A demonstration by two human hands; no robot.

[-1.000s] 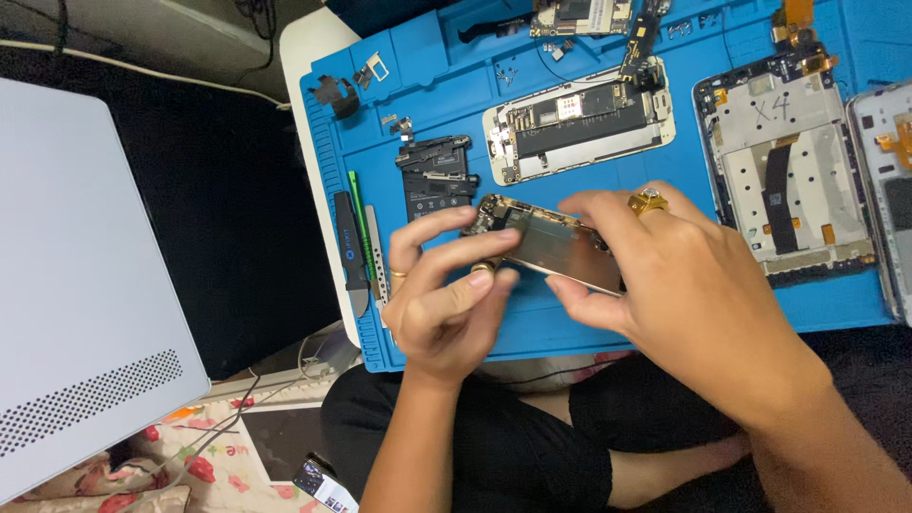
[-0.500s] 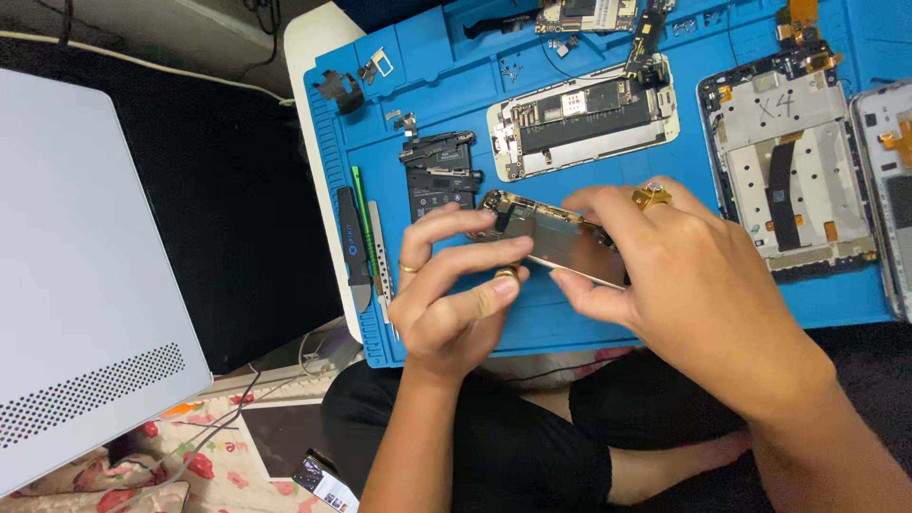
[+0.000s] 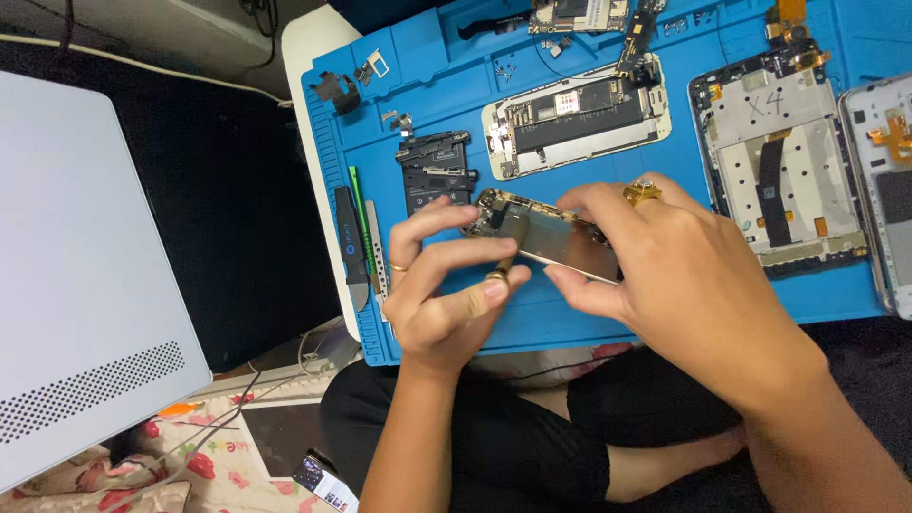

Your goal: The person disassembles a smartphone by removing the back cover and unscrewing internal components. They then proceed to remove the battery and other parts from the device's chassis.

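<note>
The left hand (image 3: pixel 446 299) and the right hand (image 3: pixel 665 266) hold one small opened phone (image 3: pixel 546 233) between them, just above the near edge of the blue mat (image 3: pixel 826 304). The right hand grips the phone's right end, and its fingers cover that end, so that part cannot be seen. The left hand pinches a thin tool (image 3: pixel 506 258) with a gold ring near its tip. The tip touches the phone's left part. Most of the tool is hidden in the fingers, so its kind is hard to tell. A gold ring (image 3: pixel 642 193) sits on a right finger.

The blue mat lies on a white worktop (image 3: pixel 309 114). In the far middle lies another opened phone (image 3: pixel 575 119) with a small white label on its dark inside. To the right lies a bigger phone frame (image 3: pixel 779 166) with handwritten marks on a pale plate. At the right edge, a third phone (image 3: pixel 888 190) is cut off by the picture. Tiny parts at the far edge are cut off too and hard to make out. A black inner part (image 3: pixel 435 171) lies just left of the held phone. A green stick (image 3: pixel 361 223) and a black flat tool (image 3: pixel 350 249) lie on the mat's left side.

On the left a big white box (image 3: pixel 76 285) with small holes is cut off. Near it, on a flowered cloth (image 3: pixel 190 465), lies a small printed packet (image 3: pixel 328 484), partly hidden.
</note>
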